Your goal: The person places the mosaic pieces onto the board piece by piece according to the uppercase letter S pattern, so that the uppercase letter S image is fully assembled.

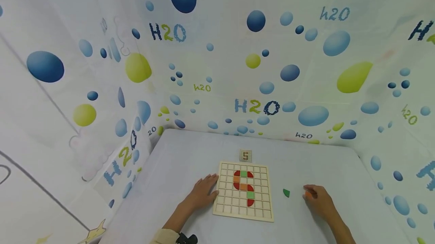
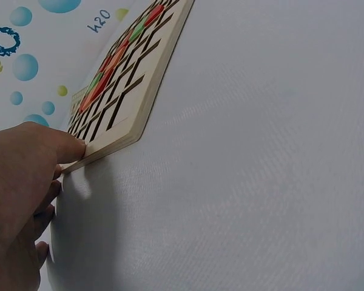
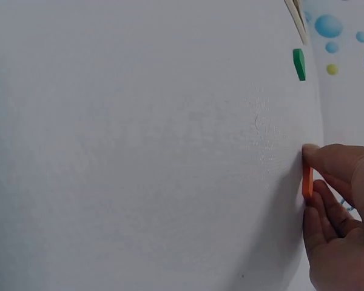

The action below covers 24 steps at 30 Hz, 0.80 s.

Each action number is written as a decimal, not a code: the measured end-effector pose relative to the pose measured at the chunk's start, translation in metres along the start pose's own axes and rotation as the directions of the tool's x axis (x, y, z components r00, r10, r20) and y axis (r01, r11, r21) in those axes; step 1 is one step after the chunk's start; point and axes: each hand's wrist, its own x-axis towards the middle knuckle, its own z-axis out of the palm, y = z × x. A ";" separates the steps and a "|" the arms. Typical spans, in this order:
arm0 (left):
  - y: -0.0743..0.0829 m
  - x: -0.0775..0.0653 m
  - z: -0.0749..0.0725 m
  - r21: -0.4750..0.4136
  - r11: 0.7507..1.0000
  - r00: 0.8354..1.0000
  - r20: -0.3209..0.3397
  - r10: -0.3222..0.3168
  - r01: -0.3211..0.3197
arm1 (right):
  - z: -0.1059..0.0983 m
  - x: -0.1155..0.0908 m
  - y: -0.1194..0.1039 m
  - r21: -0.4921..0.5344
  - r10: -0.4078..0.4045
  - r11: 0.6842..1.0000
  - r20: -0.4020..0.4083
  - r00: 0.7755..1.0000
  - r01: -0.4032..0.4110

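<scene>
My right hand (image 1: 319, 200) pinches a small orange piece (image 3: 307, 182) between thumb and fingertips, low over the white table. Much of that piece is hidden by the fingers in the head view. My left hand (image 1: 202, 193) lies along the left edge of a square wooden grid board (image 1: 227, 202), fingers extended and thumb touching the rim. On the board, red rounded pieces (image 1: 250, 202), green squares (image 1: 250, 195) and orange squares (image 1: 243, 187) form an S-like figure. A green quarter-round piece (image 1: 286, 192) lies on the table between the board and my right hand.
Just beyond the board's far edge lies a small pattern card (image 1: 246, 156) bearing a similar figure. The white table (image 1: 190, 145) meets a printed curtain (image 1: 217, 66) with bubbles and H2O lettering at the back and sides.
</scene>
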 end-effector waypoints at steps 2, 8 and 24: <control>-0.001 0.000 0.001 0.002 1.000 1.000 -0.001 0.005 -0.005 | 0.000 -0.001 0.001 -0.007 -0.003 1.000 -0.005 1.000 0.003; -0.003 0.001 0.003 0.007 1.000 1.000 -0.002 0.013 -0.013 | 0.002 -0.004 0.006 -0.030 -0.018 0.999 -0.005 1.000 0.018; -0.002 0.000 0.001 0.001 1.000 1.000 -0.009 0.002 -0.002 | 0.007 -0.004 0.006 -0.097 0.015 0.995 -0.043 0.999 -0.019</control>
